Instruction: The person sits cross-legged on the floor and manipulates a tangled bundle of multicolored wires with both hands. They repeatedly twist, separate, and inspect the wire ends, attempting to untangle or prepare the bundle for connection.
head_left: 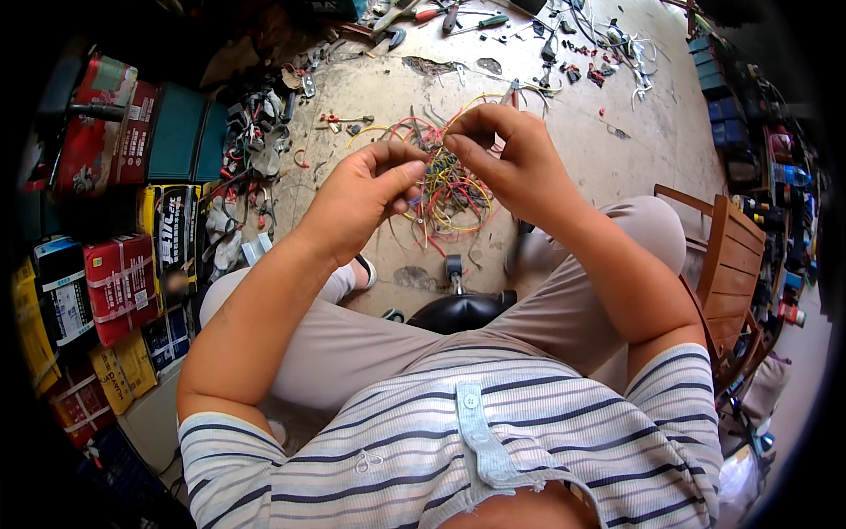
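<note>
Both my hands are raised over a tangled pile of thin wires (pixel 460 201) in red, yellow, green and dark colours on the floor. My left hand (pixel 374 187) is closed, thumb against the curled fingers, at the left side of the pile. A little higher and to the right, my right hand (pixel 511 157) is bent down in a pinch, thumb and forefinger nearly together. Anything between either hand's fingertips is too small to make out against the wires. A gap separates the two hands. Just beyond my right hand lies a tool with reddish handles (pixel 512 91), partly covered.
Stacked boxes (pixel 120 286) line the left, beside a heap of scrap parts (pixel 263 145). Screwdrivers (pixel 480 24) and cable pieces (pixel 608 62) lie at the far side. A wooden chair (pixel 730 264) stands at right, with crowded shelves behind. A black seat (pixel 463 312) is between my legs.
</note>
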`<control>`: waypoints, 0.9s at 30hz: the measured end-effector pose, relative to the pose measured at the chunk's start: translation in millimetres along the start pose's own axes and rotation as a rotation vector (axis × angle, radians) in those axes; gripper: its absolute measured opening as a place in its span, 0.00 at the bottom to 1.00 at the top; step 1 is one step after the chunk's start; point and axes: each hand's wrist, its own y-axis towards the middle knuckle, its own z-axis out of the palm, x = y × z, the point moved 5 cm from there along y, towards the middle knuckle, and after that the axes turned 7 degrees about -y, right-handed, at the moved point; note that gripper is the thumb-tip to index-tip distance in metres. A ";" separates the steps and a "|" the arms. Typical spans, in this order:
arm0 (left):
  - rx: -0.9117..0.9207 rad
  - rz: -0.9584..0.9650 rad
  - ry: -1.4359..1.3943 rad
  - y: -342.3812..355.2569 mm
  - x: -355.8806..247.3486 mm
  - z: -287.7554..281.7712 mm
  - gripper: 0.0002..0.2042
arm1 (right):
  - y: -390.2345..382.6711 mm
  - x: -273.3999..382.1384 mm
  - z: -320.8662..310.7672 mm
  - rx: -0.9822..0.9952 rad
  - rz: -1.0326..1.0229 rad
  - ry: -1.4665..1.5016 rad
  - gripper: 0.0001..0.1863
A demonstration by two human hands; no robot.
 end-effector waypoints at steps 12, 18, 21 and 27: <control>-0.053 -0.058 -0.029 -0.6 3.7 -0.8 0.10 | 0.3 2.7 -4.5 0.007 0.026 0.065 0.05; -0.065 -0.010 -0.093 0.2 0.6 -2.9 0.09 | -5.7 18.1 -4.5 -0.026 -0.087 -0.303 0.03; -0.082 0.000 -0.105 -0.6 -1.4 -2.3 0.09 | -6.2 18.0 -2.6 -0.024 -0.078 -0.309 0.04; -0.105 0.031 -0.112 0.9 -2.5 -4.0 0.09 | -5.3 18.4 1.1 -0.038 -0.094 -0.338 0.04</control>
